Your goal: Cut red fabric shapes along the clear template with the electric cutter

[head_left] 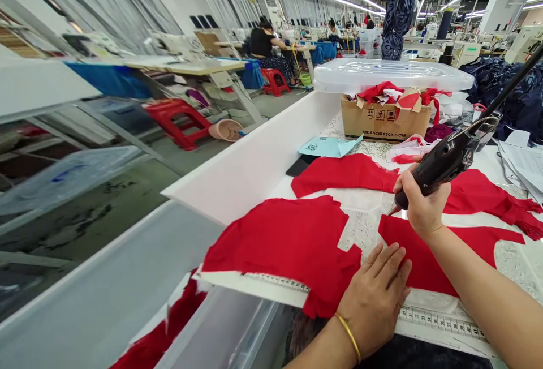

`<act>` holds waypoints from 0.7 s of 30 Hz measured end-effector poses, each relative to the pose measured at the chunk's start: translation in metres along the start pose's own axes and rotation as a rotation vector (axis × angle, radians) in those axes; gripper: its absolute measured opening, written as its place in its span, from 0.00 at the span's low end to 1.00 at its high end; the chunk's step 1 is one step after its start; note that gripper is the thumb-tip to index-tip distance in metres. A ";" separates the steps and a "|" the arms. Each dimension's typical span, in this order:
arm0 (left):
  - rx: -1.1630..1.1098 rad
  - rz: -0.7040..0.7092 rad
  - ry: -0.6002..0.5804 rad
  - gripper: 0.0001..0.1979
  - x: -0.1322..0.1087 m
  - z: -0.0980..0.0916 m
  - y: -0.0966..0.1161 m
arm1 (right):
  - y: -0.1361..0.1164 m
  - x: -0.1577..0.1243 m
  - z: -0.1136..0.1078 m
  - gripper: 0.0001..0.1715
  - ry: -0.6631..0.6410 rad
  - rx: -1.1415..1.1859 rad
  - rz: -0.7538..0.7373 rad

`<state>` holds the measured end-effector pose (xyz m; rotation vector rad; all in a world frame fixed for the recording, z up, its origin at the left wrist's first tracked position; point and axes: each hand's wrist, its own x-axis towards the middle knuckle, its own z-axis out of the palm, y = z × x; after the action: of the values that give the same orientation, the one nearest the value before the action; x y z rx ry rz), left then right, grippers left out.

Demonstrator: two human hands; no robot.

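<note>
Head view: my right hand [424, 207] grips a black tool [443, 159]; my left hand [375, 295] lies flat on red fabric [432, 256].

Cloth pieces [280, 233] lie on the worktop [360, 227], middle to lower right; a box [384, 121] sits behind them, upper right; a stool [180, 123] stands on the floor [127, 193], left.

Cut fabric pieces [275, 239]: solid red. Handheld tool [445, 159]: black. Work surface [362, 230]: white, mottled grey. Measuring tape [441, 321]: white, black graduations. Bangle [348, 338]: gold. Cardboard carton [382, 120]: brown, black printed symbols and lettering. Paper sheet [326, 147]: pale blue, black QR code. Hanging fabric [397, 15]: navy, lighter swirling pattern. Plastic stool [178, 113]: red.
</note>
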<state>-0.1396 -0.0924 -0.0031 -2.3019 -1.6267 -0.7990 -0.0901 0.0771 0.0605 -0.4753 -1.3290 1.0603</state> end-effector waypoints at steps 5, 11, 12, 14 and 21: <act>-0.029 -0.018 0.003 0.18 0.001 -0.003 0.002 | -0.004 -0.001 0.009 0.16 0.021 0.024 0.011; -0.031 -0.041 0.007 0.19 -0.003 0.004 0.004 | -0.002 0.000 0.011 0.12 0.008 0.005 0.007; -0.032 -0.045 0.013 0.19 -0.004 0.005 0.004 | -0.002 0.001 0.012 0.12 0.015 0.004 0.012; -0.041 -0.054 0.038 0.19 -0.005 0.006 0.005 | -0.004 -0.001 0.011 0.13 0.018 0.018 0.015; -0.059 -0.039 0.112 0.20 -0.003 0.003 0.005 | -0.024 -0.016 0.007 0.18 -0.086 0.137 0.028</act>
<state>-0.1349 -0.0954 -0.0061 -2.2273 -1.6244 -0.9789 -0.0860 0.0502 0.0728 -0.3499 -1.3182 1.1974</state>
